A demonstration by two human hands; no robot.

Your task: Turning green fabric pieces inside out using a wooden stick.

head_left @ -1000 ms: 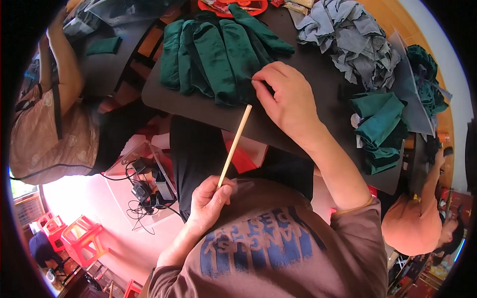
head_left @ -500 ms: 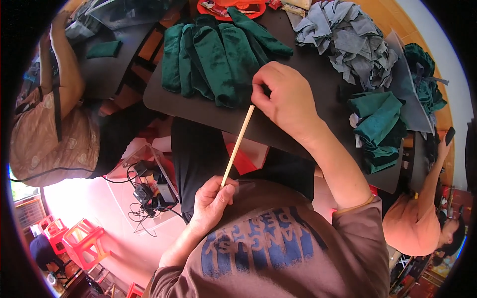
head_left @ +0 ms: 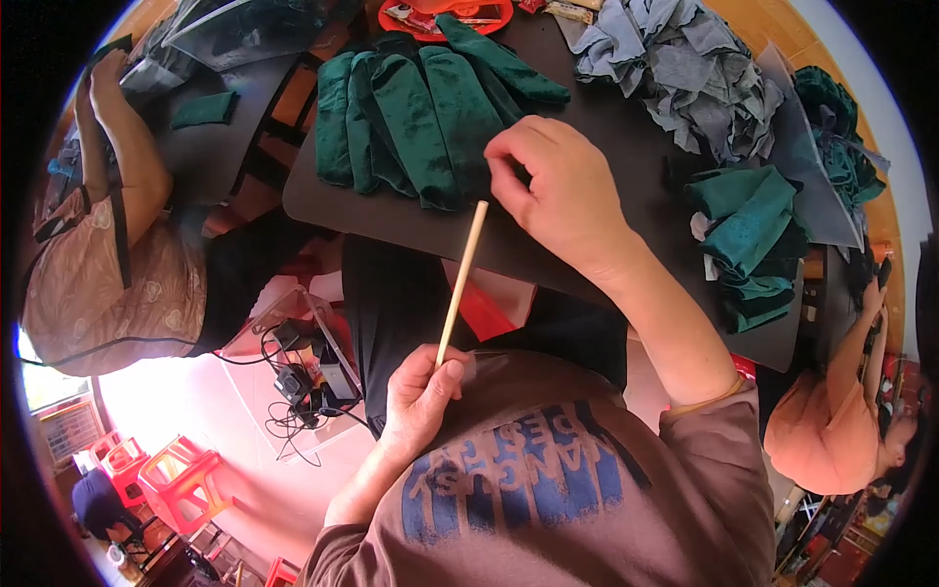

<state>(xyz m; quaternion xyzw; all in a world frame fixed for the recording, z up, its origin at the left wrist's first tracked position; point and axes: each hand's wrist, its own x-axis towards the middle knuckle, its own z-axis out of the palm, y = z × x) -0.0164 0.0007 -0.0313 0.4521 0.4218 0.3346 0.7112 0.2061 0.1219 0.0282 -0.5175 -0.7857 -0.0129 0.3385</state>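
Note:
A pale, thin wooden stick [head_left: 463,281] slants upward from my left hand [head_left: 421,396], whose thumb and fingers are closed round its lower end in front of my shirt. My right hand [head_left: 562,196] is just off the stick's upper tip, over the table's near edge. Its thumb and forefinger are curled into a pinch; anything between them is too small or hidden to make out. Beyond that tip, several long green velvet pieces [head_left: 411,127] lie side by side on the dark table [head_left: 626,201], partly behind my right hand.
Grey cloth scraps [head_left: 699,78] are heaped at the far right, with folded green velvet [head_left: 748,230] nearer. A red tray [head_left: 445,20] sits at the back. People work at left [head_left: 117,264] and right [head_left: 831,435]. Chargers and cables [head_left: 298,377] lie by my left leg.
The stick's upper tip has shifted slightly left, and my right hand has moved a little left with its pinch kept. My left hand keeps its hold.

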